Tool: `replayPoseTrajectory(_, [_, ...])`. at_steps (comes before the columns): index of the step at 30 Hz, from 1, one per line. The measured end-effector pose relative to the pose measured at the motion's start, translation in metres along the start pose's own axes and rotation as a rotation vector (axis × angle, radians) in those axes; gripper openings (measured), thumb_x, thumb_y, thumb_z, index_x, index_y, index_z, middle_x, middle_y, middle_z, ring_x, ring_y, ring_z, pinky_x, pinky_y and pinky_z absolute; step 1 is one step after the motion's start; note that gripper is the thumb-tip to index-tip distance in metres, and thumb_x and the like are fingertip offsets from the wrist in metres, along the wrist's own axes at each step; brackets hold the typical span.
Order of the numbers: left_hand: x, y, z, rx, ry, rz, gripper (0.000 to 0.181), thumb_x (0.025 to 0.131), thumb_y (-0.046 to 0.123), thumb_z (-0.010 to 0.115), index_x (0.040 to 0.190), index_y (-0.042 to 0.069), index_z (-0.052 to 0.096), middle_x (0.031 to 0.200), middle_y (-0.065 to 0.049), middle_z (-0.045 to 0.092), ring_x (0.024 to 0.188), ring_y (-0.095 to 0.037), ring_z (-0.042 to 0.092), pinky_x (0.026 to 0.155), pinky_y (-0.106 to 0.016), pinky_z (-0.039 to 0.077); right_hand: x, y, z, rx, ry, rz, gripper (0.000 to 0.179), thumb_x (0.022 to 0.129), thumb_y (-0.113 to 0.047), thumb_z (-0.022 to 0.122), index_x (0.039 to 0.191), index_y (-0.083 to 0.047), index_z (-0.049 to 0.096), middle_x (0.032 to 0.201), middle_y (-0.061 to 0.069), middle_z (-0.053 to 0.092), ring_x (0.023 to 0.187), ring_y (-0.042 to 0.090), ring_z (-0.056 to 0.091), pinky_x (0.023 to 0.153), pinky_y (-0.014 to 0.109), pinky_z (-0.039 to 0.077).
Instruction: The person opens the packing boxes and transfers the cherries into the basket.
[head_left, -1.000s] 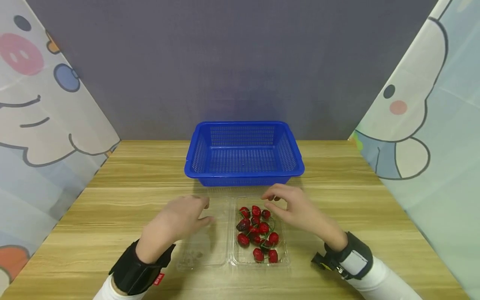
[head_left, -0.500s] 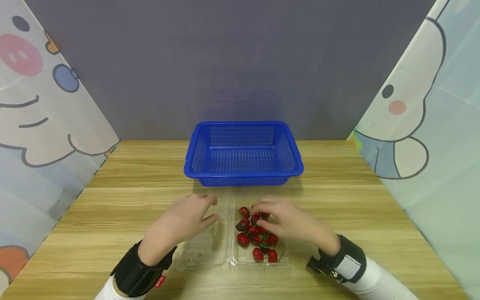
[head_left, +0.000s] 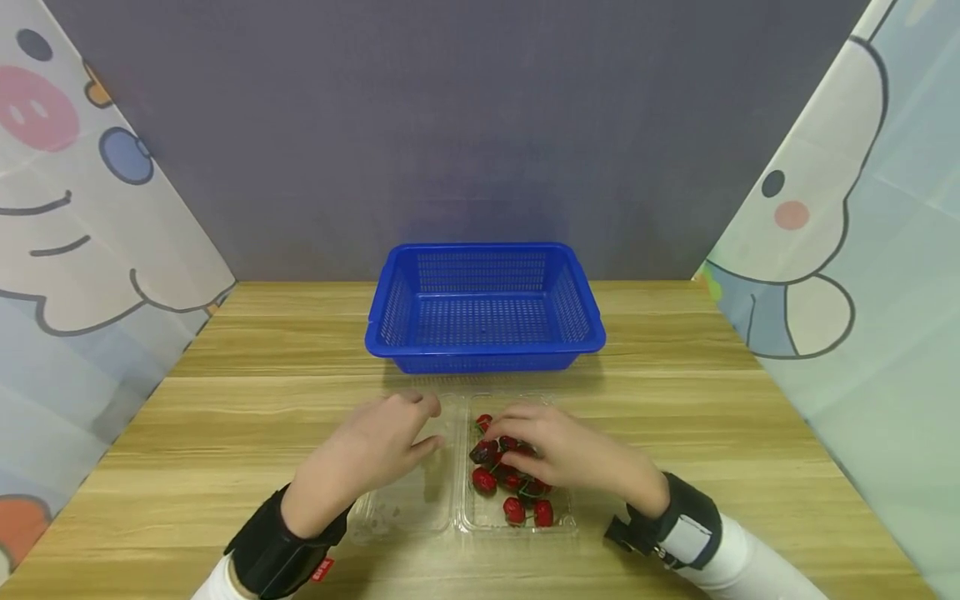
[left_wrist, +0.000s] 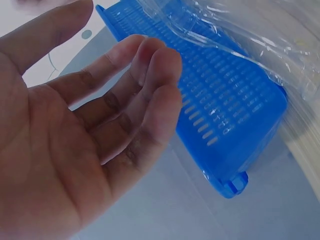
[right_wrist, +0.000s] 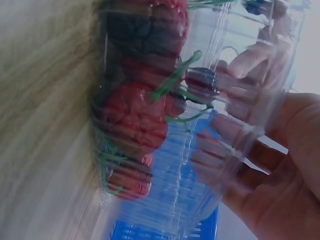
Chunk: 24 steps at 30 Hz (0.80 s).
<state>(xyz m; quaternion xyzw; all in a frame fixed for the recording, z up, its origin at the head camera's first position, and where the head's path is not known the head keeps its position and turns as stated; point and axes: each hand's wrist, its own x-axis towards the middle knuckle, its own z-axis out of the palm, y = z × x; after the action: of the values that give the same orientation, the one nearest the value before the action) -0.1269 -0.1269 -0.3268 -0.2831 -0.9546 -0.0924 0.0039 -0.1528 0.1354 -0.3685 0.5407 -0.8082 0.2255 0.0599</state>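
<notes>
Several red cherries (head_left: 483,481) with green stems lie in the right half of a clear hinged plastic box (head_left: 487,518). Over the upper cherries reaches my right hand (head_left: 566,443), its thumb and fingers apart and hiding some of the fruit. In the right wrist view, its fingers show through the box's clear wall, close to a dark cherry (right_wrist: 202,82); contact is hard to tell. My left hand (head_left: 371,437) hovers above the box's flat lid half (head_left: 401,504), holding nothing. Its fingers are loosely bent in the left wrist view.
Behind the box stands a blue perforated plastic basket (head_left: 485,348) with nothing in it. A grey panel (head_left: 480,125) rises at the back of the wooden table (head_left: 675,400). Cartoon-printed sheets (head_left: 810,275) hang at both sides.
My right hand has moved left and down from the box's upper right edge to over the cherries. The left hand has shifted slightly to the right. Box and basket stay in place.
</notes>
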Motion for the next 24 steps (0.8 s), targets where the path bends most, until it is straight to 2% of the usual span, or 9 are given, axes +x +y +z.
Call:
replayPoseTrajectory(6, [-0.001,0.003,0.002,0.023,0.016,0.038,0.025,0.089,0.030,0.073,0.101,0.010,0.064,0.093,0.002,0.062,0.077,-0.015,0.064,0.062,-0.027,0.049,0.005,-0.007,0.000,-0.011,-0.025,-0.011,0.026,0.090,-0.013,0.073,0.115,-0.010,0.066,0.116,-0.002,0.061,0.110,0.012,0.060,0.097,0.018,0.039])
replayPoseTrajectory(12, [-0.002,0.002,0.004,0.021,0.026,0.042,0.023,0.090,0.032,0.072,0.100,0.013,0.064,0.091,0.004,0.061,0.075,-0.013,0.062,0.060,-0.025,0.047,0.012,-0.011,-0.001,-0.055,-0.067,-0.034,0.025,0.089,-0.012,0.073,0.114,-0.010,0.067,0.115,-0.003,0.059,0.108,0.011,0.060,0.096,0.016,0.039])
replayPoseTrajectory(20, [-0.002,0.001,0.004,0.025,0.030,0.034,0.022,0.090,0.031,0.073,0.098,0.013,0.064,0.089,0.005,0.060,0.072,-0.010,0.059,0.058,-0.023,0.045,0.023,-0.015,0.000,-0.171,-0.183,-0.018,0.022,0.092,-0.017,0.071,0.113,-0.013,0.066,0.106,-0.005,0.058,0.095,0.005,0.058,0.085,0.012,0.041])
replayPoseTrajectory(24, [-0.002,0.002,0.002,0.019,0.033,0.041,0.023,0.089,0.029,0.073,0.099,0.011,0.064,0.091,0.003,0.062,0.074,-0.013,0.062,0.059,-0.025,0.048,0.028,-0.016,0.001,-0.173,-0.199,0.015,0.020,0.091,-0.017,0.072,0.110,-0.013,0.066,0.100,-0.007,0.057,0.087,0.002,0.056,0.078,0.011,0.041])
